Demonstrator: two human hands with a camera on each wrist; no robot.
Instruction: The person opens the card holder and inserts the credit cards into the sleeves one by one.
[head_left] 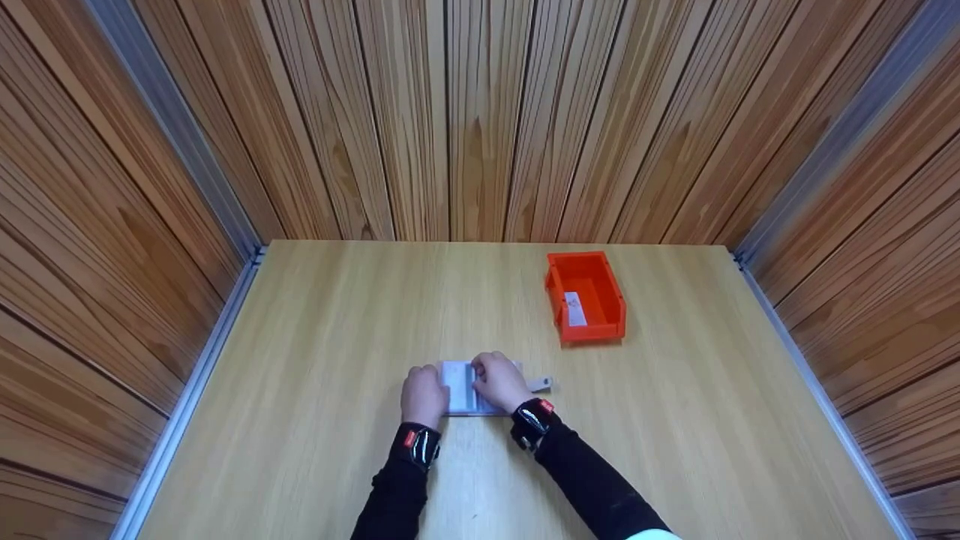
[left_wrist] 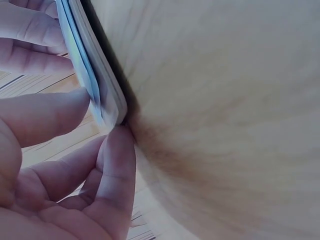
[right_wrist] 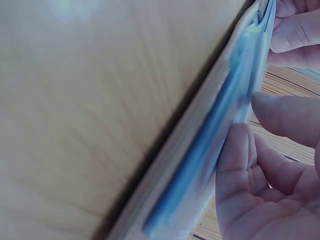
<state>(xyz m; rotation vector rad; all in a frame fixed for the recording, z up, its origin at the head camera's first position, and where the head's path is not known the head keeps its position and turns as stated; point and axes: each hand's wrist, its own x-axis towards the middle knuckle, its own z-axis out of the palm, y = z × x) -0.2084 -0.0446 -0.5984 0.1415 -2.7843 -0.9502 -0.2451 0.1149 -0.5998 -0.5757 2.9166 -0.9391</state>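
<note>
Head view: left hand (head_left: 423, 395) and right hand (head_left: 498, 380) pinch flat grey case (head_left: 459, 390) on worktop (head_left: 315, 360); I judge it light, stiff, best gripped at edges

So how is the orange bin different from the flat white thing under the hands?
The bin is bright orange, the plate pale grey-white. The bin is a deep open box; the plate is thin and flat. The bin stands untouched, while the left hand and right hand touch the plate. Both rest on the table.
</note>
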